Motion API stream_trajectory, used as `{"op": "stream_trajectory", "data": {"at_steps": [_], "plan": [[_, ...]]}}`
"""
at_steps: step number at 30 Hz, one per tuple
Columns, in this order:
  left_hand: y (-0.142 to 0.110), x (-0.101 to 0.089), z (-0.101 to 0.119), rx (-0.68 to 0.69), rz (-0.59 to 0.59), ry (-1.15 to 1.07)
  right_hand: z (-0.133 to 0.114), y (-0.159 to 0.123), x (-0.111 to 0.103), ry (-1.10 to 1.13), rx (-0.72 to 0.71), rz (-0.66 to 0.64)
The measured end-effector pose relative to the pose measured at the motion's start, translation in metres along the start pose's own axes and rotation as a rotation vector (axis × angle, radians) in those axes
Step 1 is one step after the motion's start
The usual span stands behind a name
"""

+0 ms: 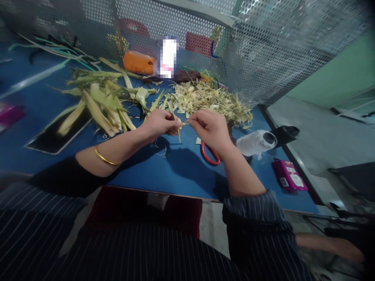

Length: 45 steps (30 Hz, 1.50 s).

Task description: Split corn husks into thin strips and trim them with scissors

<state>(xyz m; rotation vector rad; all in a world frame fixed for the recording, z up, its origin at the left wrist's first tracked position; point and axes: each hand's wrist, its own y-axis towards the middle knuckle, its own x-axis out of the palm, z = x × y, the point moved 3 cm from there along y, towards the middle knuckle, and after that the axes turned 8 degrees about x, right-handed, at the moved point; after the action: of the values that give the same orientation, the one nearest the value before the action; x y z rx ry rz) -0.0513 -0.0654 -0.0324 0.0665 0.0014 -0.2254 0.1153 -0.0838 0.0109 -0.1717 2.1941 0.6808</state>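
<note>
Between finger and thumb, my left hand (164, 124) pinches a narrow green strip of corn husk (179, 134), whose end points down toward the table. My right hand (211, 127) is closed in a pinch close beside it, apparently on the far end of a thin piece of the same husk. Left of my hands lies a pile of long corn husks (99, 99). Behind them is a heap of short, shredded husk pieces (211, 99). A red scissor-like handle (209, 156) rests on the table under my right hand, which hides the rest of it.
A cone of white thread (254, 141) lies at the right with a black cone (287, 134) behind it. Near the right edge is a purple packet (290, 175). An orange bag (139, 62) stands at the back before a perforated metal screen (181, 23). The table (164, 171) is blue.
</note>
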Motion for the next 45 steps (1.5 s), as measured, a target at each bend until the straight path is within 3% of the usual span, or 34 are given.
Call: {"op": "stream_trajectory", "data": {"at_steps": [5,9,15,20,23,27,30,33,36,38,42,45], "plan": [[-0.007,0.007,0.003,-0.028,-0.304,0.061,0.005,0.002,0.002,0.071,0.054,-0.074],[-0.009,0.007,0.007,-0.026,-0.393,0.005,0.021,0.007,0.002,0.342,0.254,-0.154],[-0.01,0.008,0.008,0.024,-0.411,-0.029,0.03,0.008,0.021,0.642,0.441,-0.173],[-0.004,0.003,0.011,0.177,-0.151,-0.01,0.035,0.006,0.044,0.69,0.548,-0.077],[0.001,-0.003,0.011,0.277,0.039,0.073,0.028,0.002,0.045,0.502,0.472,0.033],[0.005,-0.013,0.008,0.389,0.177,0.27,-0.001,-0.008,0.038,0.052,0.105,0.074],[0.005,-0.013,0.007,0.403,0.093,0.409,-0.015,-0.012,0.03,-0.205,-0.055,0.044],[0.001,-0.005,0.01,0.354,-0.135,0.437,-0.01,-0.008,0.017,-0.159,-0.072,0.076],[-0.006,0.005,0.016,0.312,-0.368,0.364,0.006,0.001,0.01,0.089,0.049,-0.006],[-0.009,0.008,0.019,0.286,-0.441,0.286,0.019,0.005,0.011,0.302,0.217,-0.114],[-0.005,0.003,0.018,0.268,-0.326,0.14,0.037,0.006,0.028,0.695,0.525,-0.263],[0.001,-0.002,0.013,0.284,-0.19,0.072,0.037,0.003,0.044,0.786,0.611,-0.284]]}}
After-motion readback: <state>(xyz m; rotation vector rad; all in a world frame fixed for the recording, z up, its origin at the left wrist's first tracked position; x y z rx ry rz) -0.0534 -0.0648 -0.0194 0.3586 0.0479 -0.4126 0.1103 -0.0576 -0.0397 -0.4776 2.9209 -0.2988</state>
